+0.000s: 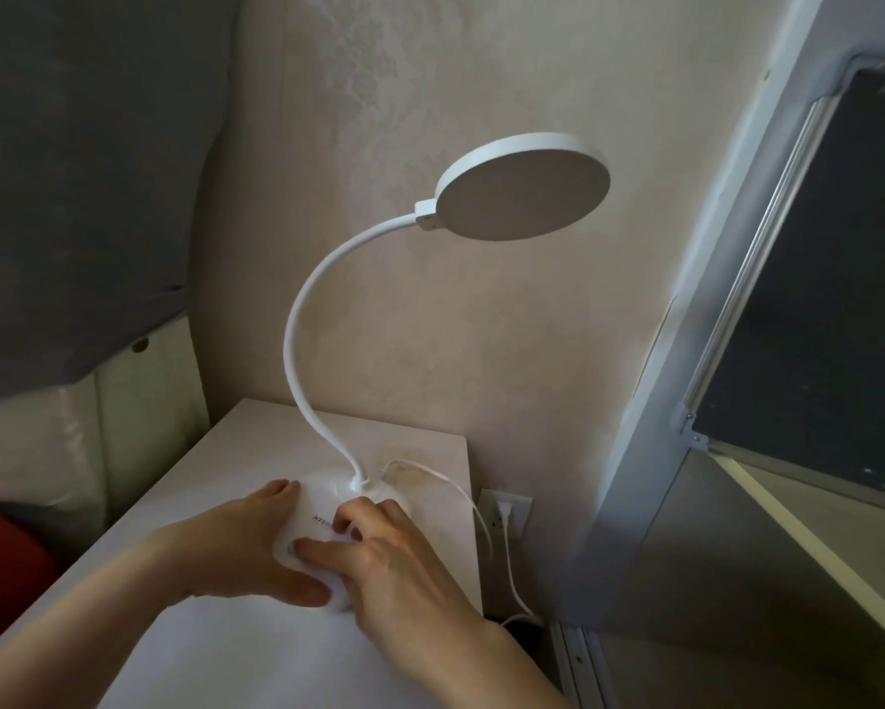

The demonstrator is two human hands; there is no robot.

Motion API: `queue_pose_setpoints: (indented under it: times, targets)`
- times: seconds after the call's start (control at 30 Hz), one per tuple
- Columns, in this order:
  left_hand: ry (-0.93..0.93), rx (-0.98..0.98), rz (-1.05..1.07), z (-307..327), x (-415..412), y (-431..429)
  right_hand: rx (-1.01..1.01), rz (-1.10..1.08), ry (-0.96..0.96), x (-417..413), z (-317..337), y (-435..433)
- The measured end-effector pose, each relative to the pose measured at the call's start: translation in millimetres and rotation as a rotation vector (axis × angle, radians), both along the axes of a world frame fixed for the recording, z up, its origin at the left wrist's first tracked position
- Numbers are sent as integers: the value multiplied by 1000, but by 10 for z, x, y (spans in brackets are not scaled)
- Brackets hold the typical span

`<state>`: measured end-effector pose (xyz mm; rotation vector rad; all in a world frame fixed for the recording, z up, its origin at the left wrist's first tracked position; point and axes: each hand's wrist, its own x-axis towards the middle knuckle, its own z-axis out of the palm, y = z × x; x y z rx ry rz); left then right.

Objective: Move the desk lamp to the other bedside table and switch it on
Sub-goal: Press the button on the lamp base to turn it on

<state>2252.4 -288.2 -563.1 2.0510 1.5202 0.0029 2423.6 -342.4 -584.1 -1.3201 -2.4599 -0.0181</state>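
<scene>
The desk lamp is sitting on the white bedside table by the wall, disc head dark and bending off to the right. I'm holding its base with my left hand wrapped round the left edge, while my right hand is lying on top, index finger pressing the button. Its cord is running down to the wall socket.
</scene>
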Motion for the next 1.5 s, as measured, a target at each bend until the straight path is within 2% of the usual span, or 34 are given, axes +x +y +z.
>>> queue_pose_setpoints:
  times: [0.23,0.5,0.57,0.6,0.67,0.73,0.8,1.03,1.5]
  targets:
    - [-1,50,-25,1,25,9,55,-14,-11,-25,6,-26]
    - [-47,112,-59,75,50,-82,49,-52,-152,-79,90,-81]
    - [-108,203,-162,77,53,-105,-9,-42,-1,-109,12,-95]
    - [-120,241,-216,72,52,-107,24,-59,63,-138,-22,-119]
    - [-143,177,-182,54,14,-90,48,-94,140,-146,-26,-167]
    - [-144,143,-101,6,-25,-55,-1,-58,68,-124,4,-169]
    - [-125,148,-68,-40,-41,-13,65,-50,-90,-56,27,-167]
    - [-115,159,-57,-25,-29,-27,5,-71,-70,-45,52,-136]
    - [-92,182,-56,-49,-38,1,14,-82,-124,-51,78,-114]
